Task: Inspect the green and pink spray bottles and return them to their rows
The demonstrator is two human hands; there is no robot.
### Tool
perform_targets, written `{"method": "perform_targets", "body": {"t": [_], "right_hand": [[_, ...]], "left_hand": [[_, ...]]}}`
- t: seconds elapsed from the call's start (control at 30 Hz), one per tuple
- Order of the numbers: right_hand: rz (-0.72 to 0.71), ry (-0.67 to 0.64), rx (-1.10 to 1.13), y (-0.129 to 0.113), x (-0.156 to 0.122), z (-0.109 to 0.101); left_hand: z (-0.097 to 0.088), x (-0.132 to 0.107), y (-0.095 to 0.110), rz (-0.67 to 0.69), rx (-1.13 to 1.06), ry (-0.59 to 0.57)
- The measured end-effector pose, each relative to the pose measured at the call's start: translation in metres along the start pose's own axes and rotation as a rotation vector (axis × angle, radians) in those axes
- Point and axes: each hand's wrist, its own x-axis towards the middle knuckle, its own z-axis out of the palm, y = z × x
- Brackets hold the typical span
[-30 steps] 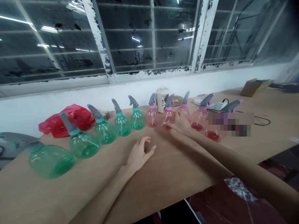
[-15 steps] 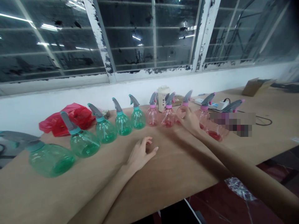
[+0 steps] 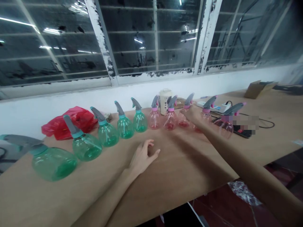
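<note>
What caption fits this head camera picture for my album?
Right hand at the pink spray bottles, left hand resting on the table near the green spray bottles.

Only dark lettering on the white cup (image 3: 165, 100) behind the pink spray bottles (image 3: 154, 118) shows, too blurred to read.

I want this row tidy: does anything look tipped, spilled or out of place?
Nothing is tipped or spilled: green bottles and pink bottles stand upright in one row. A paper cup behind the pink ones and a red bag behind the green ones sit off the line. The right hand is among the pink bottles.
</note>
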Motion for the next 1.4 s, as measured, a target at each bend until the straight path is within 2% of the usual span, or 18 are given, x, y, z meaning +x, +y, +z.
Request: {"method": "perform_targets", "body": {"t": [0.17, 0.37, 0.47, 0.57, 0.87, 1.13, 1.27, 1.4], "right_hand": [[0.025, -0.034, -0.012, -0.003, 0.003, 0.005], [0.045, -0.008, -0.035, -0.009, 0.0, 0.011], [0.038, -0.01, -0.042, -0.009, 0.0, 0.013], [0.042, -0.009, -0.052, -0.01, 0.001, 0.014], [0.05, -0.031, -0.108, -0.015, -0.003, 0.004], [0.009, -0.065, -0.149, -0.013, -0.033, -0.017], [-0.015, -0.073, -0.163, -0.014, -0.06, -0.027], [-0.107, -0.063, -0.164, -0.02, -0.1, -0.034]], "left_hand": [[0.014, 0.019, 0.011, 0.069, 0.07, -0.034], [0.059, 0.066, 0.031, 0.165, 0.178, -0.107], [0.074, 0.086, 0.032, 0.16, 0.219, -0.101], [0.081, 0.098, 0.029, 0.146, 0.244, -0.09], [0.087, 0.112, 0.02, 0.142, 0.267, -0.074], [0.08, 0.108, 0.022, 0.148, 0.2, -0.073], [0.069, 0.092, 0.027, 0.155, 0.116, -0.068], [0.052, 0.061, 0.034, 0.151, -0.007, -0.027]]}}
